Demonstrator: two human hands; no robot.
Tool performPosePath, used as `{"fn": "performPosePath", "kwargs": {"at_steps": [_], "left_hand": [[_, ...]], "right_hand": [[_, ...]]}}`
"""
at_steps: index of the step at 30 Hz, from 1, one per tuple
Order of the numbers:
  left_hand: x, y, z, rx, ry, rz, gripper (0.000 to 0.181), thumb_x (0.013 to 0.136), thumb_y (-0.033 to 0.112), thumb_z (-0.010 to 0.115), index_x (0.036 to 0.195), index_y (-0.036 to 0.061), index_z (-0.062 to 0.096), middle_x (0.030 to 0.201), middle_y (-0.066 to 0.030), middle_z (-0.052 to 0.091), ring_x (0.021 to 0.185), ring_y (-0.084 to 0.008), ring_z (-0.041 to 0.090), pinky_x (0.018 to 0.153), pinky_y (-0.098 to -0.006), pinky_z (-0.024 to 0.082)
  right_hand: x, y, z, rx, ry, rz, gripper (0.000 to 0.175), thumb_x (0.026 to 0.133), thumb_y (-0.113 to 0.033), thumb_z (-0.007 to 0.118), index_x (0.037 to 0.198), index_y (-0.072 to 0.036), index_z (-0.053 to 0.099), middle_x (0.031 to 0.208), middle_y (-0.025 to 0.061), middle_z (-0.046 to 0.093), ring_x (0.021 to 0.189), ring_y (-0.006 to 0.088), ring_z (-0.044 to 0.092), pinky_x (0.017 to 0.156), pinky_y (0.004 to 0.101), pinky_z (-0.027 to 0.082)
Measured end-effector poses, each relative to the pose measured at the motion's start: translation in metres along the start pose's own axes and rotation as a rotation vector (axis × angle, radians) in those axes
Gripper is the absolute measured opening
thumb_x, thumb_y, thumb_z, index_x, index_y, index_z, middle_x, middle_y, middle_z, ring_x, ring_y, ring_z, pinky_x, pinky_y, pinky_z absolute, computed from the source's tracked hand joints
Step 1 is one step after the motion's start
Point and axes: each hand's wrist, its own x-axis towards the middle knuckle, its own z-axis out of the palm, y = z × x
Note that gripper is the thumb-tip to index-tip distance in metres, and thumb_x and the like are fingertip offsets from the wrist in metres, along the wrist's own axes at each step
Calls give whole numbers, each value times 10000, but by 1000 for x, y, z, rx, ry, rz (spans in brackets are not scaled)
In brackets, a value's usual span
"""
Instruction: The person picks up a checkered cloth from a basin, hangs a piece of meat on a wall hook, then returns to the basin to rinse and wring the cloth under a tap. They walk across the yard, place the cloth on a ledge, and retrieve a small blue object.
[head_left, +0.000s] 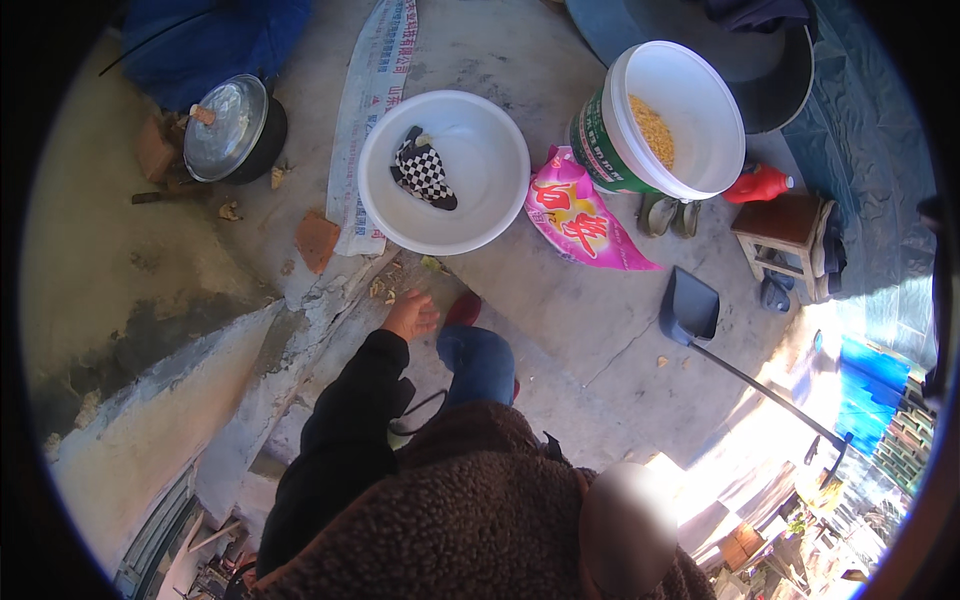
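Observation:
My left hand (412, 315) hangs in front of my legs, fingers slightly apart and holding nothing. My right hand is out of view. Ahead of me on the concrete floor stands a white plastic basin (487, 217), with what looks like a black-and-white checked sock (424, 171) lying in its left half. Against the basin's right side lies a pink plastic bag (577, 225) with printing on it. Just behind that bag is a white and green plastic bucket (607, 142), with yellow grains (651, 131) visible inside.
A lidded pot (229, 127) and a broken brick (317, 241) lie left. On the right are a dustpan (688, 304) with a long handle, shoes (660, 216), a wooden stool (776, 221) and a red bottle (757, 184). A low plastered wall (172, 427) runs along my left.

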Motion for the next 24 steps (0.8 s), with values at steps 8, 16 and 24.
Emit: {"fn": "performPosePath", "kwargs": {"at_steps": [8, 16, 24], "left_hand": [[62, 42, 27, -340, 89, 153, 439, 802, 187, 594, 1188, 118, 396, 1151, -96, 455, 1129, -294, 422, 873, -479, 422], [91, 71, 46, -703, 13, 179, 254, 750, 146, 640, 957, 90, 503, 987, -63, 525, 909, -227, 518, 838, -404, 453], [-30, 82, 38, -396, 30, 153, 280, 749, 99, 569, 1008, 45, 477, 931, -93, 573, 845, -222, 585, 681, -379, 503]], "right_hand": [[12, -38, 0, 107, -14, 91, 430, 863, -333, 521, 1158, -20, 527, 987, 156, 634, 934, 232, 609, 777, 311, 482], [11, -29, 9, 92, 26, 108, 390, 840, -289, 553, 1139, -39, 542, 962, 139, 645, 908, 217, 621, 764, 302, 484], [9, -57, -8, 98, 182, -79, 270, 819, -161, 561, 1048, -20, 584, 766, 164, 649, 720, 244, 655, 631, 319, 507]]}}
